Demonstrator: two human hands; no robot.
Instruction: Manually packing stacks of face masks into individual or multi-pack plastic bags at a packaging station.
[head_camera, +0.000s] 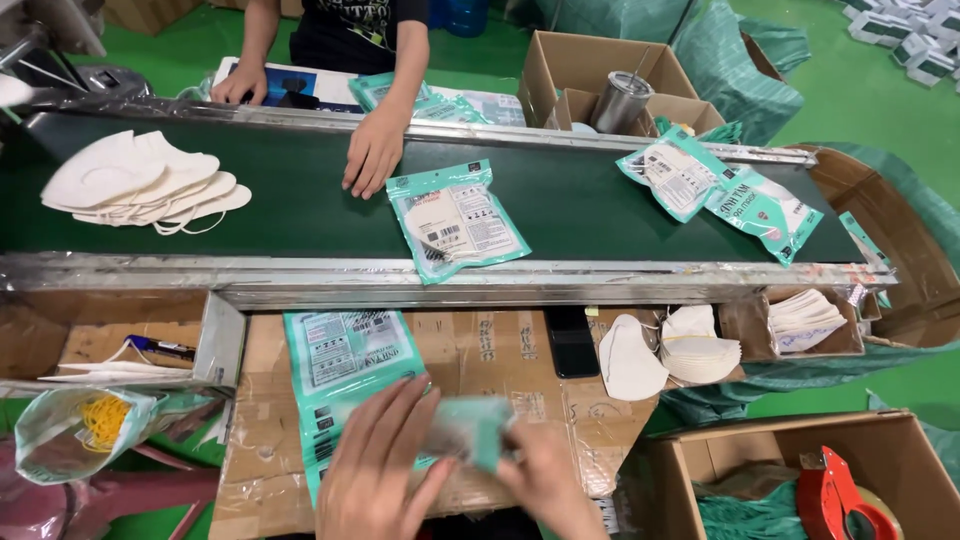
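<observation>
Cardboard worktop (480, 350) | both hands' grip closed on teal pouch (470, 430)

A bright green painted floor (860, 90) runs under the work area, evenly lit, with no windows or walls in view. A dark green conveyor belt (300, 200) with a metal frame (400, 280) crosses the scene from side to side, and below it sits a bench (480, 350) topped with taped brown cardboard. Open cardboard boxes (590, 70) stand on the far side of the belt, another box (880, 440) stands at the lower right, and green plastic sheeting (720, 50) lies bunched on the floor.
</observation>
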